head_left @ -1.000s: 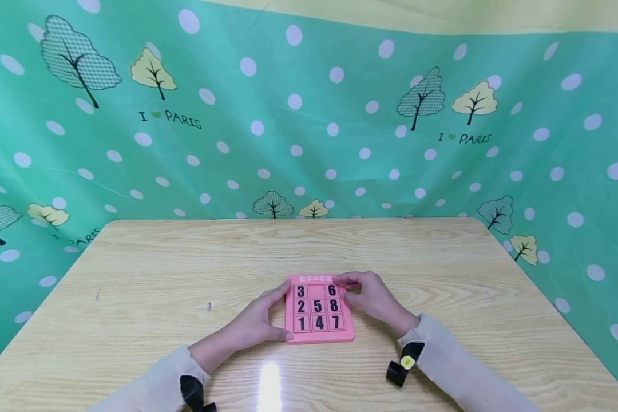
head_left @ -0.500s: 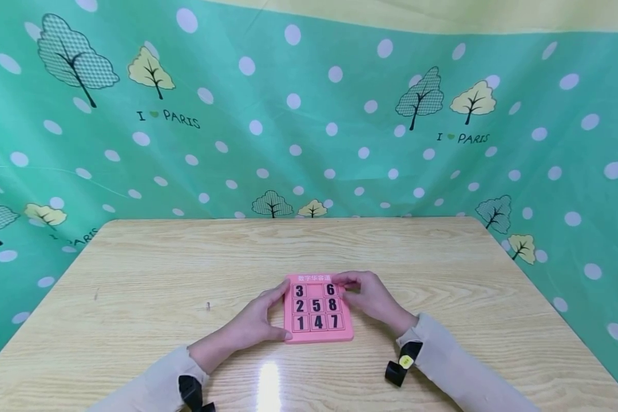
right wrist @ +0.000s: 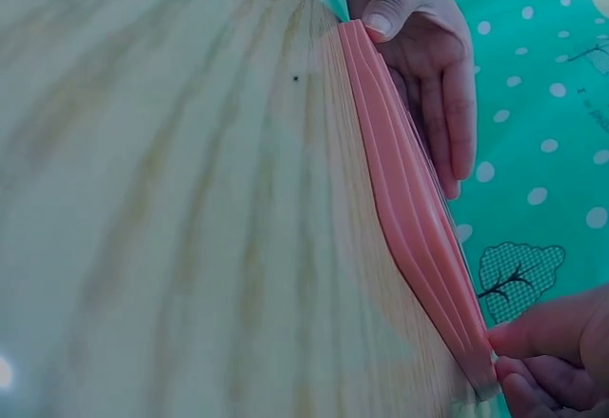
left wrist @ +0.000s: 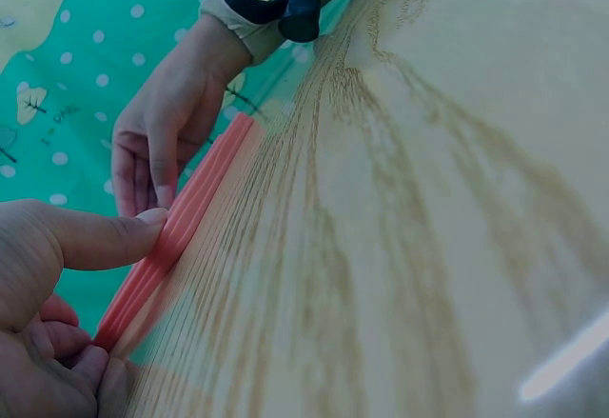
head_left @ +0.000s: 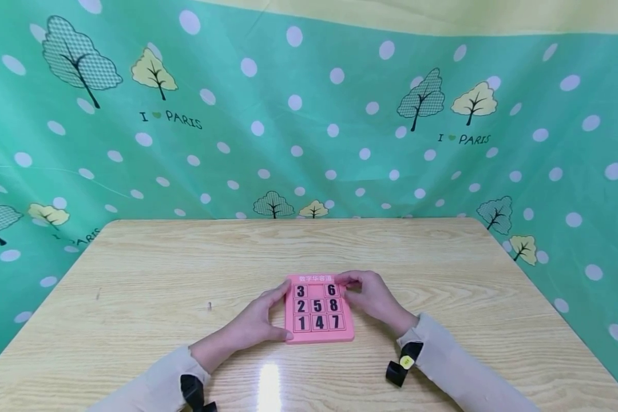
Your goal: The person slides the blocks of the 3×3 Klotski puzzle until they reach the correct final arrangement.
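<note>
A pink number slide puzzle (head_left: pixel 317 314) lies flat on the table in the head view. Its rows read 3, gap, 6; then 2, 5, 8; then 1, 4, 7. My left hand (head_left: pixel 252 324) holds the left side, thumb at the near corner and fingertips by the far one. At the far right corner, thumb and fingers of my right hand (head_left: pixel 375 298) pinch the frame beside the 6. Both wrist views show the puzzle (left wrist: pixel 181 229) edge-on, so its tiles are hidden there. The right wrist view shows my left thumb (right wrist: pixel 383 20) on the frame's near edge.
The pale wooden table (head_left: pixel 185 252) extends around the puzzle, with a small dark mark (head_left: pixel 209 306) to the left. A green dotted curtain (head_left: pixel 309 114) hangs behind and along both sides. Black camera straps (head_left: pixel 411 353) sit on the cuffs.
</note>
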Tool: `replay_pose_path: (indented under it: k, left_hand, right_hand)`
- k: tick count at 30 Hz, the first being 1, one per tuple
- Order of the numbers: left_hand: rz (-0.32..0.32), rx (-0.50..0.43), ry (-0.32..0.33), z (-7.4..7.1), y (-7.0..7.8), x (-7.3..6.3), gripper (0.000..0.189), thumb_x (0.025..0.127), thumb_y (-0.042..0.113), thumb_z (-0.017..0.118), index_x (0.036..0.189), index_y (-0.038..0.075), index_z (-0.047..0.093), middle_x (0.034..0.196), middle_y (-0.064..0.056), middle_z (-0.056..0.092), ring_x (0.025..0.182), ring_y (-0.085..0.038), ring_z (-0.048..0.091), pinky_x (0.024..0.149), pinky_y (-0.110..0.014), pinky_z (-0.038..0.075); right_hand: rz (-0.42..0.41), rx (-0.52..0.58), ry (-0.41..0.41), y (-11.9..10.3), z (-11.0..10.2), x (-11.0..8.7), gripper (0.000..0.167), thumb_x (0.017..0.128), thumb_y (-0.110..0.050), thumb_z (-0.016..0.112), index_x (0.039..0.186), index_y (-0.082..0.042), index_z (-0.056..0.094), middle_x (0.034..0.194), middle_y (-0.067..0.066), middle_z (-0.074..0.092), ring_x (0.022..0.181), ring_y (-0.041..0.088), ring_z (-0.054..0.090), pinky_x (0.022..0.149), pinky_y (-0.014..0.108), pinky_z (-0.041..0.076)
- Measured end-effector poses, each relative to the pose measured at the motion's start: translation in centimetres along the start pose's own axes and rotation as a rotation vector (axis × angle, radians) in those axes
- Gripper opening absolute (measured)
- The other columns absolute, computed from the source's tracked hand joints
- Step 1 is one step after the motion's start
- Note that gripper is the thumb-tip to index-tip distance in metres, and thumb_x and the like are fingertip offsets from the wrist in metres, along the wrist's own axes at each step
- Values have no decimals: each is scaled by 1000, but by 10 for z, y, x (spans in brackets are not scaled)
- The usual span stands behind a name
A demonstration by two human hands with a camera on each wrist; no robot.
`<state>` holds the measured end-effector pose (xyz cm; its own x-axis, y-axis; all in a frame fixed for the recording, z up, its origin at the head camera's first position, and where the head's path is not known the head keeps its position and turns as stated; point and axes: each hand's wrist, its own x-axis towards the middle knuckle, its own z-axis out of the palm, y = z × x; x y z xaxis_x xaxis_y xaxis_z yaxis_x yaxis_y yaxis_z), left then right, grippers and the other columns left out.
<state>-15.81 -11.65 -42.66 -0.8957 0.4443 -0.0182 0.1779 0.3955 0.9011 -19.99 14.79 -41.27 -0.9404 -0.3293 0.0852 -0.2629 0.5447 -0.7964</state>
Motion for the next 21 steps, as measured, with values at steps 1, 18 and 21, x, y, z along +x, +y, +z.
replay_pose_path:
  k: [1, 18, 21]
  left_hand:
    - [1, -1, 2, 0, 0, 0, 101, 66, 9, 81, 148, 2, 23, 153, -16, 25, 141, -35, 19, 114, -53, 11]
    - [-10, 12, 6, 0, 0, 1, 101, 66, 10, 82, 148, 4, 24, 154, -14, 24, 141, -35, 18, 114, -53, 11]
    - [-8, 12, 6, 0, 0, 1, 101, 66, 10, 82, 148, 3, 24, 153, -14, 24, 141, -35, 18, 114, -53, 11]
  right_hand:
    - [1, -5, 4, 0, 0, 0, 29, 81, 4, 65, 109, -2, 68, 106, 9, 69, 97, 21, 64, 87, 34, 53]
    - [-24, 9, -9, -1, 9, 7, 26, 80, 4, 67, 104, -5, 70, 98, 5, 70, 87, 14, 63, 78, 24, 54]
    - [-38, 24, -27, -2, 11, 8, 24, 80, 3, 67, 103, -4, 69, 97, 6, 70, 88, 16, 64, 78, 24, 54]
